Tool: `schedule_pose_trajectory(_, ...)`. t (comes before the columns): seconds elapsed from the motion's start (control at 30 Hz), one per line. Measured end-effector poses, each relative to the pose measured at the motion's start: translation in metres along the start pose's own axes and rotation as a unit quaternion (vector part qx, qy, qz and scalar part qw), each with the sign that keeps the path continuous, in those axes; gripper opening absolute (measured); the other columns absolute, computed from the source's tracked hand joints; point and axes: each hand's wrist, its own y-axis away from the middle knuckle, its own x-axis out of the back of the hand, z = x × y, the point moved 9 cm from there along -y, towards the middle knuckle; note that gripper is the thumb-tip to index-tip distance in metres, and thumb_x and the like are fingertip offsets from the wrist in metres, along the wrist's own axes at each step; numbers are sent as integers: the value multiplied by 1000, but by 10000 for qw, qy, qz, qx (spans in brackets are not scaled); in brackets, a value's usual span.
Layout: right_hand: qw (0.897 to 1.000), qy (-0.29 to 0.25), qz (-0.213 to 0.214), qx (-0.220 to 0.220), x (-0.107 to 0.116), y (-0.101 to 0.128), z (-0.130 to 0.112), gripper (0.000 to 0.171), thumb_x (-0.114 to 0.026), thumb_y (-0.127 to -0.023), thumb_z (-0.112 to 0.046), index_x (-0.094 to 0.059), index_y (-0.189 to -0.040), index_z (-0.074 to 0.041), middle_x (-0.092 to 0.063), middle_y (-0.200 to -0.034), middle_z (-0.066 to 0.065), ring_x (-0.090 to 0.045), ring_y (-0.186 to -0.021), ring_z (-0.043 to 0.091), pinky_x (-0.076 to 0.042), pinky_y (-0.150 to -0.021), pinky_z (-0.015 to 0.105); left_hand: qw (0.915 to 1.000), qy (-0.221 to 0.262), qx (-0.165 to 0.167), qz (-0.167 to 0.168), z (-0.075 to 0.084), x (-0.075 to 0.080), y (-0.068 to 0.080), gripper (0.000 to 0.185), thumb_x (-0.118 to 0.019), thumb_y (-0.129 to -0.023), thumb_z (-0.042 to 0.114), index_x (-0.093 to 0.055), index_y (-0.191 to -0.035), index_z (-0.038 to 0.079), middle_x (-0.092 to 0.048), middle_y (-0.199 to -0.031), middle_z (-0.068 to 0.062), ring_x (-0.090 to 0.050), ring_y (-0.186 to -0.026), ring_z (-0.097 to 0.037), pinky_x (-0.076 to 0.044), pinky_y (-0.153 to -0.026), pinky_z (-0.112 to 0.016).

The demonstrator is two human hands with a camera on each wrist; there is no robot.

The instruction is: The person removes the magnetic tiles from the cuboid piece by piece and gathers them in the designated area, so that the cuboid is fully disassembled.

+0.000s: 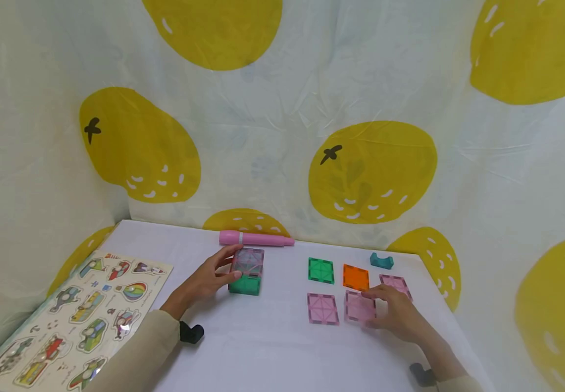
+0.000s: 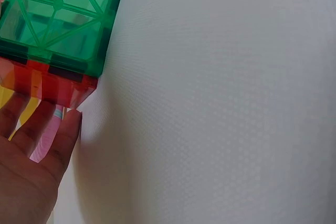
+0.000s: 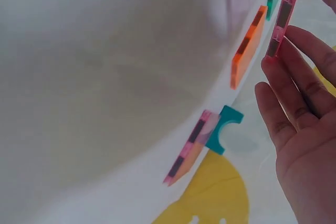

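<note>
My left hand (image 1: 207, 279) rests its fingertips against the left side of a small box of magnetic tiles (image 1: 249, 262). In the left wrist view, the box shows a green face (image 2: 58, 17) and a red side (image 2: 50, 83), where nearly straight fingers touch it. Over on the right, my right hand (image 1: 397, 313) pinches a pink magnetic tile (image 1: 359, 306) by its right edge. The right wrist view shows this pink tile (image 3: 284, 17) edge-on between thumb and fingers. Around it lie a green tile (image 1: 321, 270), an orange tile (image 1: 356, 277) and two more pink tiles (image 1: 323, 308).
A teal arch-shaped block (image 1: 382, 261) sits at the back right, close to the table edge. A pink marker-like stick (image 1: 256, 239) lies along the back edge. On the left is a picture puzzle board (image 1: 73, 316). A lemon-print curtain (image 1: 262, 136) hangs around the white table (image 1: 262, 348).
</note>
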Motion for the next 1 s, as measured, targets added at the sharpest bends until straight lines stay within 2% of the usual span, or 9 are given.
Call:
schedule_pose_trajectory(0.3, 9998, 32, -60, -160, -5, 2, 12, 62, -96, -78, -28, -72, -134, -21, -71, -135, 2, -60, -133, 33, -49, -112, 66, 10000, 41, 73, 10, -2, 1, 0, 77, -74, -101, 35, -33, -166, 30, -29, -175, -8, -31, -160, -43, -37, -125, -63)
schedule_pose_trajectory(0.47, 9995, 141, -124, -241, -9, 3, 13, 62, -96, -78, -29, -72, -134, -22, -71, -133, 1, -61, -132, 33, -51, -111, 66, 10000, 66, -9, -21, 0, 0, 0, 76, -74, -101, 34, -34, -166, 32, -29, -175, -8, -31, -160, -43, -37, -125, -62)
schedule_pose_trajectory(0.63, 9993, 293, -100, -206, -9, 4, 11, 64, -95, -78, -30, -70, -137, -24, -70, -135, 2, -61, -133, 34, -52, -110, 65, 9999, 68, 96, 4, -2, 0, -2, 78, -75, -100, 35, -34, -166, 33, -30, -175, -4, -32, -161, -39, -38, -126, -60)
schedule_pose_trajectory(0.77, 9998, 186, 62, 9, -3, 5, -3, 61, -94, -81, -28, -70, -138, -25, -69, -137, 3, -60, -134, 34, -53, -110, 64, 9999, 35, 131, 15, -4, 0, -2, 80, -75, -100, 36, -32, -167, 31, -29, -175, -5, -31, -161, -40, -37, -126, -61)
schedule_pose_trajectory(0.9, 9994, -65, 218, 250, 0, 3, -28, 55, -90, -87, -25, -70, -139, -24, -69, -140, 5, -59, -135, 35, -51, -112, 65, 9999, 22, 125, -15, -4, 1, -3, 81, -75, -100, 37, -31, -167, 30, -28, -176, -6, -31, -161, -41, -37, -126, -61)
schedule_pose_trajectory(1.0, 9969, -105, 366, 686, -3, -3, -53, 54, -89, -88, -24, -70, -139, -23, -70, -139, 5, -61, -134, 34, -52, -112, 63, 9999, 71, 153, -18, -5, 1, -3, 80, -76, -99, 37, -33, -166, 32, -30, -175, -5, -31, -161, -40, -37, -126, -62)
